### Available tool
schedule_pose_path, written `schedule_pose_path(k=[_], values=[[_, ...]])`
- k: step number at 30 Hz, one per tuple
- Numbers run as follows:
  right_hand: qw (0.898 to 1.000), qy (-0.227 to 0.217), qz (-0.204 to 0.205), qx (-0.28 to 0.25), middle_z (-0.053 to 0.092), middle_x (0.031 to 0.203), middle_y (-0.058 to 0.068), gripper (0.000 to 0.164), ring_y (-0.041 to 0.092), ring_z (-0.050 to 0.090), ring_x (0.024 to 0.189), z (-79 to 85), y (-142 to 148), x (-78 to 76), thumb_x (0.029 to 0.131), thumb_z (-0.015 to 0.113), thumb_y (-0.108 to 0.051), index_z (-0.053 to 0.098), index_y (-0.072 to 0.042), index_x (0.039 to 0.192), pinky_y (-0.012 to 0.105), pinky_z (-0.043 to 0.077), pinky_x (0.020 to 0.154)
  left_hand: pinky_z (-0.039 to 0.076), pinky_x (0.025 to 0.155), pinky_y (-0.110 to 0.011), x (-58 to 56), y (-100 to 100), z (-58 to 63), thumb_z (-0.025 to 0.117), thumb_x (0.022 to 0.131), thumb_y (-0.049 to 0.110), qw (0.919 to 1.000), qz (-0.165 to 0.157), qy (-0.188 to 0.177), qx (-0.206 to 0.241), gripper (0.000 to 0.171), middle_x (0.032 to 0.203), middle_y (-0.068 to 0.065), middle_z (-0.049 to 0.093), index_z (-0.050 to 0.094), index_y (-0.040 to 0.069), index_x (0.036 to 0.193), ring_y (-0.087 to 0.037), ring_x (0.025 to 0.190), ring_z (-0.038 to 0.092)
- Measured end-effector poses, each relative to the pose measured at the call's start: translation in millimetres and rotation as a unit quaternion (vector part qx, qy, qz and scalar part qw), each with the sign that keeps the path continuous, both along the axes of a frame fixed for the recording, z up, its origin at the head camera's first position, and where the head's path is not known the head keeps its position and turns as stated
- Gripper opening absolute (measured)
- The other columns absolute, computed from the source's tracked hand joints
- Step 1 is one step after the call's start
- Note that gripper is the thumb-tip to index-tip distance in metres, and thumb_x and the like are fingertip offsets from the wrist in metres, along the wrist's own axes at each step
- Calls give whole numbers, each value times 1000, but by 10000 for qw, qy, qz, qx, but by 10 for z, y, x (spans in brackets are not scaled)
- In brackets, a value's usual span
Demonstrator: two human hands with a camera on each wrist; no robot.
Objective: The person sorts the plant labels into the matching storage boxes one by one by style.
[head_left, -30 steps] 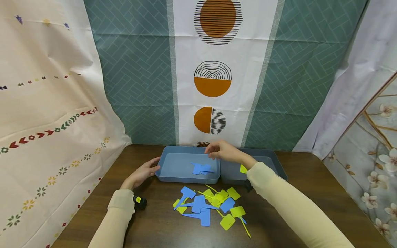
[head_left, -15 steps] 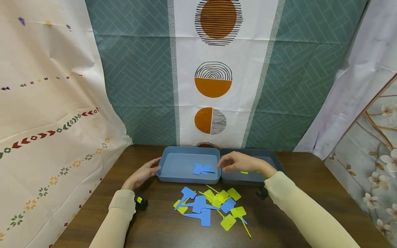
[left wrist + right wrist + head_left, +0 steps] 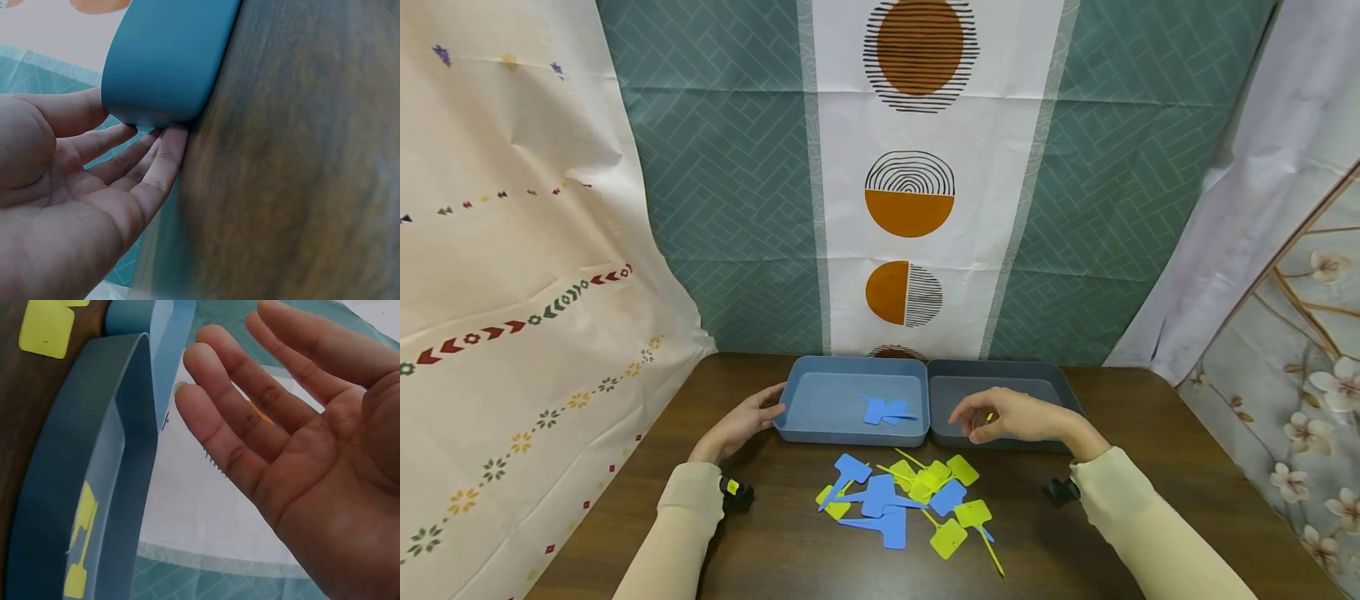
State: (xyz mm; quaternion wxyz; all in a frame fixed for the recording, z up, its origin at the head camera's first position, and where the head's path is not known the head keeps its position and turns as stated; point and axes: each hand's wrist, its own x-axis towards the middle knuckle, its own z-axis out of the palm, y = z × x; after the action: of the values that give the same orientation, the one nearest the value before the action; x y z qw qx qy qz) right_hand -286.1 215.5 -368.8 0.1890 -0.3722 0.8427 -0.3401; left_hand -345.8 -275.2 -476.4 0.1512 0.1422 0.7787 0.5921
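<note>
My left hand [image 3: 739,425] touches the left end of the light blue tray [image 3: 850,437]; in the left wrist view its fingertips and thumb lie against the end wall. Two or so blue plant labels [image 3: 874,411] lie inside that tray. Over the dark grey tray [image 3: 943,387] hovers my right hand [image 3: 1018,415], its fingers loosely bent and holding nothing. The right wrist view shows yellow plant labels [image 3: 76,581] in the dark tray, mostly hidden by the hand in the head view. In front of the trays lies a loose pile of blue labels [image 3: 877,493] and yellow labels [image 3: 949,539].
Both trays stand side by side at the back of the brown wooden table [image 3: 805,558]. A patterned cloth [image 3: 745,208] hangs right behind them. Other cloths hang on the left [image 3: 535,400] and right [image 3: 1292,433].
My right hand has moved from over the blue tray to the right and nearer, over the dark tray. The left hand stays at the blue tray's end.
</note>
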Motion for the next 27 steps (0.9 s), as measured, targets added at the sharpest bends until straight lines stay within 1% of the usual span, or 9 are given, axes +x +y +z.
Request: schedule_pose_path(k=[2,4,9,12,16,23,27], values=[[9999,-93,29,-65,69,106,3,32,24,65,97,-40,26,10,100,69,-10,67,-4,131,32,58,82,24,122,-63,-1,-1,-7,40,113,10,10000,2,-12,0,60,168,-31,14,12,-3,165,-49,151,25],[9998,-145,38,-100,69,107,4,32,24,65,97,-88,42,12,100,70,-9,68,-6,131,33,58,82,24,122,-63,1,-3,-7,40,113,11,10000,0,-7,-3,61,168,-31,14,11,-3,165,-49,152,24],[9989,-391,142,-218,68,109,17,34,24,65,95,-201,33,51,97,69,-1,68,-11,129,32,58,79,24,122,-63,2,-9,0,41,113,10,10000,-30,-11,15,61,168,-31,13,11,-3,165,-49,152,23],[9980,-503,316,-203,67,109,23,34,23,64,94,-265,21,86,96,68,2,67,-6,129,31,58,78,24,122,-63,4,-8,7,41,113,10,10000,-27,-21,22,61,168,-31,13,11,-3,165,-49,152,23],[9975,-531,451,-107,66,110,23,36,19,63,94,-320,11,144,95,68,1,66,0,131,29,57,79,24,122,-62,7,-2,13,41,113,11,10000,6,-37,6,61,168,-30,13,12,-3,165,-49,151,25],[9974,-567,439,44,68,113,20,38,15,64,93,-409,50,212,93,72,0,67,-3,131,27,57,76,25,122,-62,9,8,15,40,113,11,10000,14,-43,-24,60,167,-31,14,12,-3,165,-49,151,25],[9972,-586,450,97,68,117,16,40,21,64,97,-459,58,240,91,72,3,68,-5,129,29,58,77,25,121,-62,11,3,21,40,113,9,10000,12,-33,2,60,167,-31,14,12,-4,165,-49,151,25]])
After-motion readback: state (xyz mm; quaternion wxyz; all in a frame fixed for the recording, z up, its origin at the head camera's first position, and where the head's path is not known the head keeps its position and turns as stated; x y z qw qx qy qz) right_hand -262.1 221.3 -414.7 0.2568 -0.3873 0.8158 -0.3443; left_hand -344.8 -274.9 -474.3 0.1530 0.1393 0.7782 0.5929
